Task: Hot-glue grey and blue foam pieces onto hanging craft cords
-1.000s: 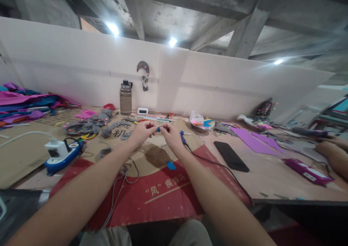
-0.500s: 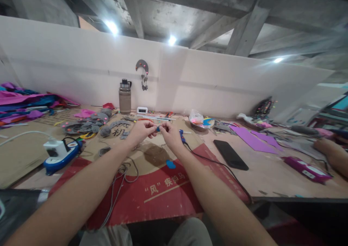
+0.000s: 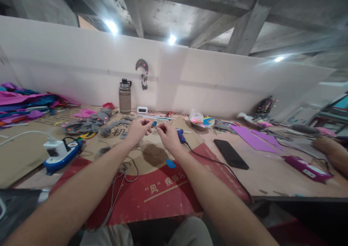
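A small blue piece [image 3: 154, 123], felt by its look, is pinched between the thumb and fingers of my left hand [image 3: 140, 130] above the cardboard. My right hand [image 3: 168, 136] is close beside it, slightly apart, with thumb and forefinger pressed together; anything between those fingertips is too small to make out. Below the hands, a flat blue cut-out [image 3: 170, 163] lies on the red-and-tan cardboard [image 3: 152, 206]. Just behind my right wrist rests a blue glue gun [image 3: 180, 135], partly hidden, its black cord trailing right. Grey cord [image 3: 122, 171] lies loosely under my left forearm.
On the left stand a blue power strip [image 3: 62, 157] and grey felt pieces [image 3: 87, 124]. A bottle [image 3: 125, 97] stands at the wall. To the right are a phone [image 3: 231, 154], purple sheets [image 3: 254, 139], a magenta power strip [image 3: 307, 168] and another person's arm [image 3: 330, 152].
My hands have drawn slightly apart. The small blue piece has shifted a little left and now stays at my left fingertips, away from my right ones.
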A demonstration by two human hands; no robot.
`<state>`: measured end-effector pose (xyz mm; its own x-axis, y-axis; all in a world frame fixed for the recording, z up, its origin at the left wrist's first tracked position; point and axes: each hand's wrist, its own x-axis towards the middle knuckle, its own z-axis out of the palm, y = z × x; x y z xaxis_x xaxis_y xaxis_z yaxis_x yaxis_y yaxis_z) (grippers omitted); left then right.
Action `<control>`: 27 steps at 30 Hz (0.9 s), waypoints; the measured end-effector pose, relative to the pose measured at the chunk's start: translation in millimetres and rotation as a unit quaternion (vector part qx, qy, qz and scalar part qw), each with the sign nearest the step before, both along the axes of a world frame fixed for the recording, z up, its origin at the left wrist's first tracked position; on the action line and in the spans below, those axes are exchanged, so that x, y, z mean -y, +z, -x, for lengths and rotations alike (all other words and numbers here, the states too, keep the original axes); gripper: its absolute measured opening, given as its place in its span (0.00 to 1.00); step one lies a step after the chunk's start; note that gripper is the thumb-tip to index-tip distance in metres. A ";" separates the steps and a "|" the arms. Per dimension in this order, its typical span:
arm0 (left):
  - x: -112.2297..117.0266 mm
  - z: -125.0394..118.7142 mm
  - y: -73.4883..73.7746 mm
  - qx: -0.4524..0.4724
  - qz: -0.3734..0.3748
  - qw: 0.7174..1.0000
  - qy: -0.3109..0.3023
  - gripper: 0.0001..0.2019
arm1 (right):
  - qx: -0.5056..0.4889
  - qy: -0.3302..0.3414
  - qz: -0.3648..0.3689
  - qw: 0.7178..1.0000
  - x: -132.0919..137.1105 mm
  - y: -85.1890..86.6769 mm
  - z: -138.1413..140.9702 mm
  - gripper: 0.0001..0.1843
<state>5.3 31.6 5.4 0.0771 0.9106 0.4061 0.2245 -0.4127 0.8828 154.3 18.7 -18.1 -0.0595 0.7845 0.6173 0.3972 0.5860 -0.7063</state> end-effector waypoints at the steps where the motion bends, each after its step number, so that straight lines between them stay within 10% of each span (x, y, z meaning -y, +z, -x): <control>1: -0.7 0.2 0.0 0.009 -0.003 1.000 0.004 0.14 | 0.004 0.002 0.000 1.000 0.3 -0.7 0.4 0.07; 16: -0.6 -1.6 5.5 0.215 0.088 0.965 -0.122 0.12 | 0.186 0.019 0.081 0.979 -0.7 2.0 -4.0 0.10; 27: -2.4 1.8 8.0 0.256 0.068 0.962 -0.069 0.08 | 0.318 -0.257 0.165 0.898 -17.5 6.9 -74.5 0.14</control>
